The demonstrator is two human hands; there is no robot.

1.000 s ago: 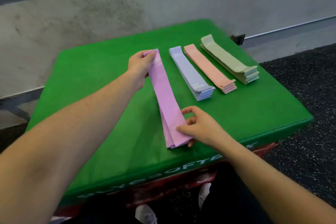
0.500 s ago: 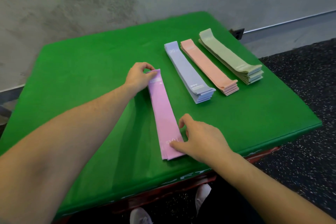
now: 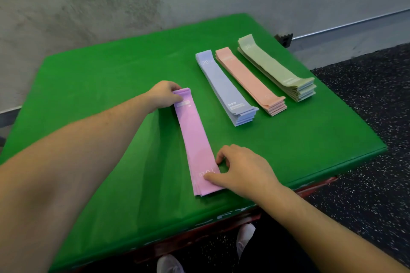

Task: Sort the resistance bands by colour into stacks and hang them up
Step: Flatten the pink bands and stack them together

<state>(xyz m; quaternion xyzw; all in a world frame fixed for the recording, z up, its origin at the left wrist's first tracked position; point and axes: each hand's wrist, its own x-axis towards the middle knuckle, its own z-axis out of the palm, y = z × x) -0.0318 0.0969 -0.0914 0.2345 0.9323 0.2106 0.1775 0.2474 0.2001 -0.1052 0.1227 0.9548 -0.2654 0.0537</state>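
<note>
Pink bands (image 3: 196, 137), soft, light and floppy, lie stacked on the desk (image 3: 106, 86); both hands pinch the ends, left hand (image 3: 163, 95) far, right hand (image 3: 240, 169) apparently near.

i see a pink band stack (image 3: 197, 139) with pale print, a lavender-blue stack (image 3: 224, 86), a peach stack (image 3: 248, 80), a sage green stack (image 3: 273, 66), a bright green pad (image 3: 111, 77), black speckled flooring (image 3: 366, 99), a mottled grey wall (image 3: 111, 2)

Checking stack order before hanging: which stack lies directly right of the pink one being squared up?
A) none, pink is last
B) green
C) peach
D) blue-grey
D: the blue-grey stack lies next to the pink stack, which the left hand and right hand hold at its ends; the peach stack and green stack follow.
</note>
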